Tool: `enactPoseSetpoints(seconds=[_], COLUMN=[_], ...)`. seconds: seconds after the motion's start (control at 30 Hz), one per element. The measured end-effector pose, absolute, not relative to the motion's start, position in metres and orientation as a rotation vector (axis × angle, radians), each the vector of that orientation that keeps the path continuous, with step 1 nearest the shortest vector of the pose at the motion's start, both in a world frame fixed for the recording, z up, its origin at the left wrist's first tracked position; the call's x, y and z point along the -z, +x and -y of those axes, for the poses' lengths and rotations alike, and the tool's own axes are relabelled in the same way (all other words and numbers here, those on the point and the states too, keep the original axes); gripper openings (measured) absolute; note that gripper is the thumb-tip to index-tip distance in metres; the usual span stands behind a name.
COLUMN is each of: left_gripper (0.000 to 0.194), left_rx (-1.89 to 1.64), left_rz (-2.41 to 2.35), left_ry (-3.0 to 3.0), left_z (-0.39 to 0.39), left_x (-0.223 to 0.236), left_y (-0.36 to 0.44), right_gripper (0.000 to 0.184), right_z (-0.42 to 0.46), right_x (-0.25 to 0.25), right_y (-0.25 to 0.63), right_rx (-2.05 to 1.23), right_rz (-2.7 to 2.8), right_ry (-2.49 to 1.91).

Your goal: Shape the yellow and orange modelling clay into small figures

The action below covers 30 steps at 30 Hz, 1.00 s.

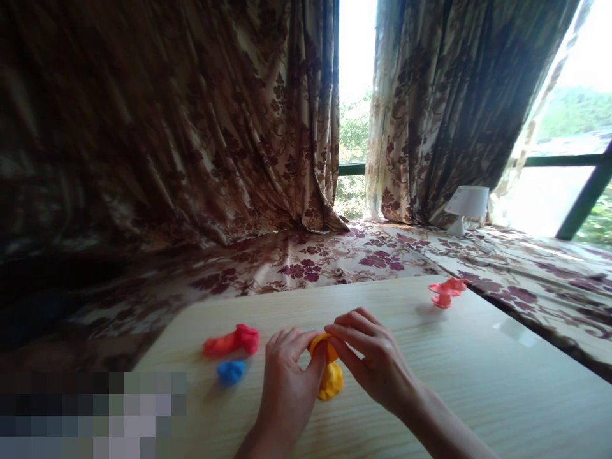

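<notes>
At the far left, a dark patterned curtain is hanging in folds down to a floral cloth, which is spreading out behind a pale wood-grained counter. On the counter's left side, a red roll is lying on its side, with a crimson lump touching its right end. Just in front of them, a crumpled blue lump is resting on the wood.

To the right of these, the left hand is pinching a curved yellow piece between thumb and fingers, above the counter near the middle of its front part. Directly below that piece, a rounded yellow lump is showing between the hands; the fingers are partly covering the place where the two are meeting, so whether they are joined is impossible to tell. The right hand is reaching in from the other side, its fingertips closing on the top and right edge of the same yellow piece, so both hands are coming together on it.

Farther right, a second curtain is hanging beside a bright window gap. A pink mushroom-like piece is standing near the counter's far right corner, well apart from the hands. Behind it, a white lamp is standing on the floral cloth.
</notes>
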<state>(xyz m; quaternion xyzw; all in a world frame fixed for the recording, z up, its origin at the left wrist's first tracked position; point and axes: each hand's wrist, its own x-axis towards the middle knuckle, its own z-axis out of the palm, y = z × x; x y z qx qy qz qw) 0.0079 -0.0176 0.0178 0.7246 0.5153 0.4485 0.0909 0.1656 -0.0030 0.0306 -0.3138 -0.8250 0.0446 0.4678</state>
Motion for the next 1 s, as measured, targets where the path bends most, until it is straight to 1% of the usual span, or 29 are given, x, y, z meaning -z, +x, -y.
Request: enactPoseSetpoints(seconds=[0.23,0.47,0.63,0.8,1.0], left_gripper=[0.020,0.022,0.021,0.019,0.016], left_rx=[-1.338,-1.362,-1.365,-1.398,-1.390], left_rz=[-1.496,-1.523,-1.520,-1.520,-1.548], left_ry=[2.136,1.854,2.050,2.110,2.120], left_z=[0.0174,0.0155,0.0171,0.0173,0.0182], left_x=[-0.0178,-0.0171,-0.0181,-0.0164,-0.0174], left_y=[0.0095,0.0114,0.0113,0.0114,0.0134], right_gripper=[0.021,0.017,0.019,0.018,0.021], right_z=[0.0040,0.0022,0.0018,0.0029,0.0035], right_x=[-0.0341,-0.0304,-0.0292,-0.0308,-0.0290], right_y=[0.1653,0.1644,0.1643,0.1641,0.1645], right_rx=[-0.135,-0.164,-0.138,-0.191,-0.141], right_rz=[2.042,1.979,1.968,2.019,2.064], right_ry=[-0.716,-0.835,-0.831,-0.867,-0.857])
